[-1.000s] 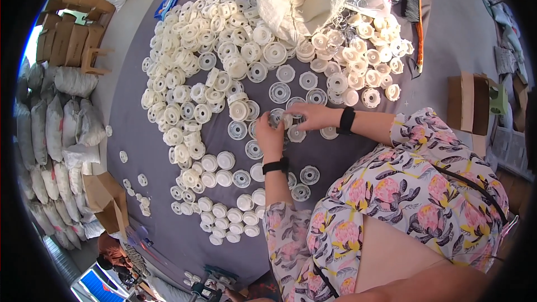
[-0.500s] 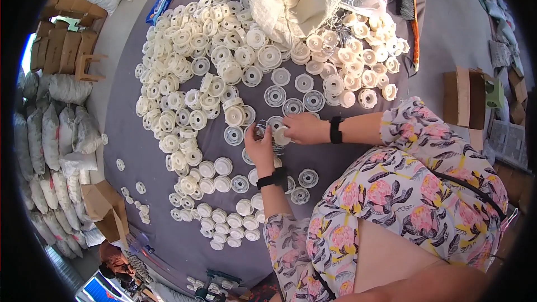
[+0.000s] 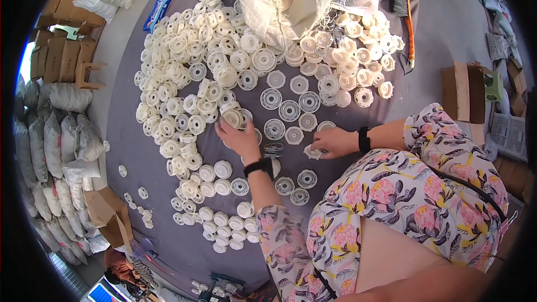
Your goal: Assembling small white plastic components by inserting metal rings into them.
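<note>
My left hand (image 3: 240, 136) is closed around a cream plastic ring (image 3: 231, 117) at the inner edge of the big pile. The thumb and fingers partly cover that ring. My right hand (image 3: 337, 143) pinches a small whitish plastic disc (image 3: 314, 152) close to the cloth. Another pale disc (image 3: 326, 126) lies just beyond its knuckles. Between my hands sits a small stack of thin metal wire rings (image 3: 273, 149). Farther off, translucent round discs (image 3: 289, 111) lie flat in a loose group.
A large heap of cream rings (image 3: 179, 50) spreads at the left, with capped parts (image 3: 222, 223) in rows nearer me. A woven sack (image 3: 263, 11) stands at the far side beside cream knob-like parts (image 3: 358, 56). A brush (image 3: 405, 11) lies at the far right.
My hands have moved apart from the middle. The left went left onto a cream ring; the right went right and nearer me with a disc. The wire ring stack is now uncovered.
</note>
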The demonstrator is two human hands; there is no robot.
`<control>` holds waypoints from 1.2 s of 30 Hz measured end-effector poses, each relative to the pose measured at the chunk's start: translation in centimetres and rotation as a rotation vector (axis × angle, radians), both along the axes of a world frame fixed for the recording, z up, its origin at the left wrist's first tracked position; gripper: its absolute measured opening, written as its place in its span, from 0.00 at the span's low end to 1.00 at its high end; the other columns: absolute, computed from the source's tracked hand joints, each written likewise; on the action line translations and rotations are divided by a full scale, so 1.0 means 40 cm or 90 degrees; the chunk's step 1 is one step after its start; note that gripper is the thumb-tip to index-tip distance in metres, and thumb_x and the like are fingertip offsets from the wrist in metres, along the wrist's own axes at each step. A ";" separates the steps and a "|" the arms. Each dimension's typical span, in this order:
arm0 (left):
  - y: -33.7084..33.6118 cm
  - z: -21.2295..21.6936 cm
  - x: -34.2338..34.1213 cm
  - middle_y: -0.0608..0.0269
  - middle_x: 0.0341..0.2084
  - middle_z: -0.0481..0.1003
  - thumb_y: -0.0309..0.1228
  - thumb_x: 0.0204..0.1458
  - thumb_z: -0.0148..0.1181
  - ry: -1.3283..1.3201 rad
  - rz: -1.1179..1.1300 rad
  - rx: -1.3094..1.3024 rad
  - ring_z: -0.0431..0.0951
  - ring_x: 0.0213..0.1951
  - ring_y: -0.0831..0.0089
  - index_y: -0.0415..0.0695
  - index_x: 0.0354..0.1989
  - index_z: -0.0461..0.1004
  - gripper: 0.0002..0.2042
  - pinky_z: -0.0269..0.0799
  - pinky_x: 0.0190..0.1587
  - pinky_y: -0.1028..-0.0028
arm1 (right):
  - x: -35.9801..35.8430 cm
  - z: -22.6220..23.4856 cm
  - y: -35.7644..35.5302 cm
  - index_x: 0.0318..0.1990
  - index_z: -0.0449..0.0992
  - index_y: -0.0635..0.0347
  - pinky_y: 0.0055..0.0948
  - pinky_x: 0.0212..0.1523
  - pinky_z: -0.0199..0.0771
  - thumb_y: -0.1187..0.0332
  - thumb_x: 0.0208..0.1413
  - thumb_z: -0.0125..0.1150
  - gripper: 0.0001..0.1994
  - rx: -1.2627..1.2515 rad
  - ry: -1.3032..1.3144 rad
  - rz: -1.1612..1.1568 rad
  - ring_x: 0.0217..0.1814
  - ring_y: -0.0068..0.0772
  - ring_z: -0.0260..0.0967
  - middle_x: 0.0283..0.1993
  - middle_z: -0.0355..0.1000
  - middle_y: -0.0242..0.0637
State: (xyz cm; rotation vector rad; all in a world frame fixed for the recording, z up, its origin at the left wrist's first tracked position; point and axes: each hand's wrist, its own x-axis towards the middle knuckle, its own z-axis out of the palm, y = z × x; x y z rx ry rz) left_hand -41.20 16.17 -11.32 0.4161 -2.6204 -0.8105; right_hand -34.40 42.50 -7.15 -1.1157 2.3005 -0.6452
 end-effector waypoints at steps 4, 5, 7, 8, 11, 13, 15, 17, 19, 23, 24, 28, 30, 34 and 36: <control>-0.047 0.010 -0.040 0.42 0.44 0.65 0.34 0.39 0.66 -0.172 0.023 -0.002 0.66 0.48 0.49 0.36 0.51 0.63 0.30 0.62 0.49 0.59 | -0.022 0.022 -0.023 0.40 0.73 0.55 0.30 0.28 0.71 0.60 0.46 0.61 0.14 -0.092 -0.347 -0.249 0.34 0.31 0.71 0.35 0.70 0.36; -0.045 0.017 -0.039 0.42 0.44 0.65 0.34 0.39 0.66 -0.170 0.021 -0.002 0.66 0.48 0.49 0.36 0.51 0.63 0.30 0.62 0.49 0.59 | -0.031 0.026 -0.027 0.40 0.73 0.56 0.28 0.26 0.71 0.58 0.48 0.60 0.15 -0.117 -0.544 -0.359 0.33 0.27 0.71 0.34 0.72 0.34; -0.037 0.034 -0.012 0.45 0.43 0.66 0.34 0.35 0.67 -0.159 0.025 0.021 0.65 0.48 0.50 0.35 0.50 0.62 0.32 0.62 0.50 0.59 | -0.043 0.017 -0.020 0.39 0.73 0.56 0.25 0.24 0.70 0.57 0.49 0.60 0.14 -0.186 -0.699 -0.462 0.32 0.24 0.71 0.34 0.72 0.32; -0.027 0.029 0.005 0.45 0.43 0.66 0.34 0.35 0.67 -0.160 0.021 0.023 0.65 0.48 0.50 0.35 0.50 0.62 0.32 0.62 0.50 0.59 | -0.048 0.011 -0.012 0.39 0.73 0.55 0.23 0.22 0.70 0.57 0.50 0.60 0.14 -0.256 -0.854 -0.563 0.31 0.21 0.70 0.33 0.72 0.30; 0.014 0.010 0.097 0.48 0.42 0.66 0.35 0.35 0.69 -0.087 0.015 0.352 0.66 0.46 0.57 0.35 0.49 0.63 0.32 0.62 0.50 0.65 | -0.064 0.019 0.008 0.37 0.73 0.52 0.24 0.24 0.70 0.57 0.50 0.59 0.11 -0.278 -0.958 -0.597 0.32 0.21 0.70 0.32 0.72 0.28; 0.079 0.020 0.205 0.54 0.42 0.67 0.35 0.38 0.68 -0.130 -0.057 0.409 0.68 0.43 0.66 0.36 0.48 0.65 0.29 0.65 0.46 0.69 | -0.061 0.020 0.027 0.40 0.71 0.51 0.25 0.26 0.70 0.61 0.50 0.59 0.11 -0.305 -1.000 -0.576 0.33 0.21 0.70 0.33 0.71 0.27; 0.146 0.063 0.300 0.54 0.39 0.67 0.37 0.35 0.70 -0.132 -0.133 0.270 0.68 0.42 0.60 0.39 0.48 0.66 0.30 0.64 0.47 0.66 | -0.044 0.020 0.048 0.42 0.70 0.51 0.26 0.28 0.69 0.63 0.50 0.60 0.13 -0.314 -0.999 -0.552 0.34 0.21 0.69 0.33 0.71 0.27; 0.164 0.055 0.357 0.53 0.38 0.67 0.37 0.34 0.71 -0.122 -0.150 0.197 0.68 0.41 0.57 0.40 0.47 0.66 0.30 0.63 0.46 0.64 | -0.020 0.014 0.050 0.44 0.68 0.52 0.26 0.30 0.69 0.65 0.49 0.60 0.14 -0.314 -1.002 -0.516 0.35 0.21 0.69 0.34 0.70 0.27; 0.174 0.035 0.385 0.52 0.35 0.66 0.38 0.30 0.72 -0.166 -0.088 0.070 0.67 0.41 0.53 0.41 0.45 0.67 0.31 0.63 0.45 0.61 | 0.002 0.000 0.046 0.47 0.66 0.52 0.27 0.33 0.67 0.68 0.49 0.60 0.17 -0.298 -0.991 -0.540 0.36 0.22 0.67 0.35 0.70 0.27; 0.187 0.044 0.402 0.52 0.36 0.66 0.40 0.28 0.73 -0.145 -0.053 0.013 0.67 0.41 0.54 0.41 0.43 0.67 0.31 0.63 0.43 0.61 | 0.029 -0.011 0.040 0.45 0.68 0.52 0.28 0.35 0.66 0.68 0.49 0.59 0.14 -0.342 -0.959 -0.619 0.36 0.22 0.66 0.34 0.70 0.27; 0.190 0.053 0.415 0.53 0.36 0.66 0.41 0.28 0.73 -0.132 -0.051 0.049 0.67 0.41 0.54 0.41 0.43 0.67 0.32 0.63 0.43 0.60 | 0.034 -0.007 0.041 0.46 0.68 0.52 0.28 0.35 0.67 0.68 0.50 0.58 0.14 -0.354 -0.961 -0.647 0.36 0.21 0.66 0.34 0.69 0.28; 0.254 0.035 0.484 0.54 0.38 0.67 0.42 0.27 0.73 -0.118 -0.213 0.089 0.67 0.41 0.55 0.42 0.43 0.68 0.32 0.62 0.43 0.59 | 0.064 -0.050 0.073 0.45 0.69 0.51 0.27 0.36 0.68 0.68 0.52 0.55 0.12 -0.423 -1.011 -0.696 0.37 0.21 0.66 0.34 0.69 0.28; 0.303 0.013 0.512 0.54 0.38 0.67 0.42 0.27 0.73 -0.117 -0.265 0.082 0.67 0.41 0.55 0.42 0.44 0.68 0.33 0.62 0.43 0.59 | 0.081 -0.063 0.077 0.45 0.69 0.51 0.26 0.36 0.68 0.68 0.52 0.55 0.12 -0.428 -1.014 -0.717 0.37 0.22 0.66 0.34 0.69 0.28; 0.335 0.005 0.492 0.53 0.41 0.67 0.42 0.27 0.73 -0.071 -0.319 0.052 0.67 0.42 0.55 0.44 0.48 0.67 0.35 0.62 0.44 0.60 | 0.107 -0.096 0.085 0.41 0.71 0.52 0.29 0.38 0.70 0.65 0.53 0.56 0.09 -0.464 -0.958 -0.780 0.36 0.24 0.66 0.36 0.69 0.28; 0.334 0.020 0.477 0.53 0.43 0.67 0.38 0.32 0.71 -0.069 -0.324 0.092 0.67 0.46 0.54 0.44 0.52 0.66 0.34 0.63 0.47 0.60 | 0.124 -0.106 0.091 0.42 0.71 0.52 0.28 0.38 0.70 0.64 0.53 0.55 0.09 -0.456 -0.902 -0.738 0.37 0.24 0.67 0.37 0.69 0.29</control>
